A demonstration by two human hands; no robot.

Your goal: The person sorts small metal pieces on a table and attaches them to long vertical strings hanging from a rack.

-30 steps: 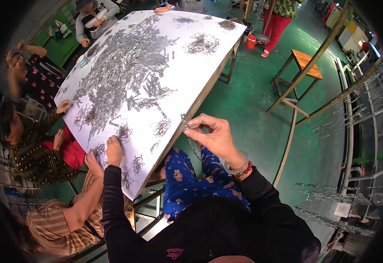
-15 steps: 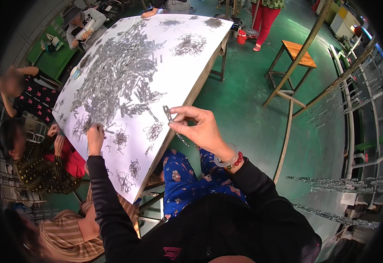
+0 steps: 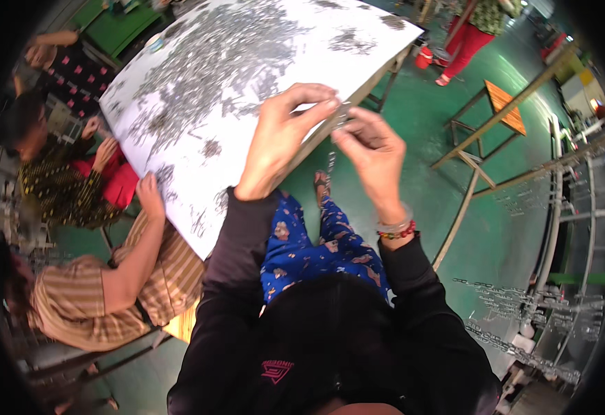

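Note:
Over the table's right edge, my two hands meet in front of me. My right hand (image 3: 375, 149) pinches a small flat grey metal link (image 3: 344, 115) between thumb and fingers. From it a thin metal chain (image 3: 331, 162) hangs down over the floor. My left hand (image 3: 285, 131) is closed in a pinch, its fingertips right beside the link; whatever lies between them is too small and blurred to tell. Beyond my hands, a large heap of grey metal pieces (image 3: 212, 59) spreads over the white tabletop (image 3: 236, 142), with tangles of thin wire hooks (image 3: 211, 147) around it.
Co-workers sit along the table's left side, one in a striped brown top (image 3: 74, 297) nearest me. A person in red trousers (image 3: 465, 52) stands at the far right near a red container (image 3: 423, 57). A wooden stool (image 3: 504, 107) and slanted metal bars stand right. Chains (image 3: 524, 346) hang lower right.
My left hand has left the small pieces on the table and come up beside my right hand. The right hand has moved right and up with the chain. My view has shifted.

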